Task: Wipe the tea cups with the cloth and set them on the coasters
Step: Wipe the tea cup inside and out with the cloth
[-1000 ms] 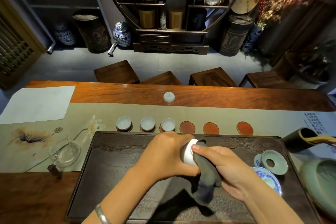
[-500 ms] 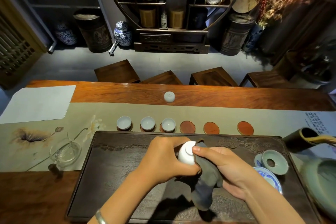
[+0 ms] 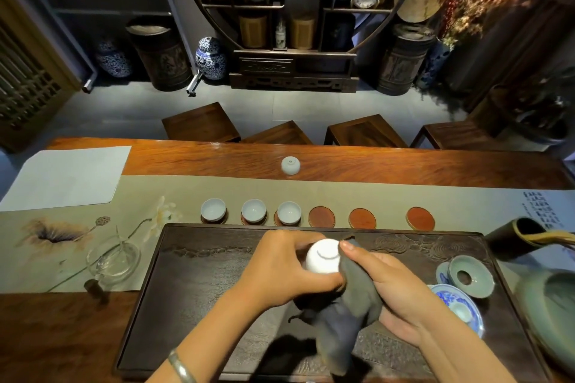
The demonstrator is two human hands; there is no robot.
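Two hands meet at the middle bottom: the left hand [image 3: 281, 270] curls around a white cup [image 3: 322, 256], the right hand [image 3: 393, 292] pinches a gray cloth [image 3: 348, 317] against it.

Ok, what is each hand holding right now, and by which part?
The left hand grips the white tea cup by its side wall, foot facing up. The right hand holds the grey cloth, pressing it against the cup's side.

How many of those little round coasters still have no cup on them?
3. All lie in the row beyond the tray: first bare coaster beside the third cup, second bare coaster to its right, third bare coaster farther right. None looks hidden.
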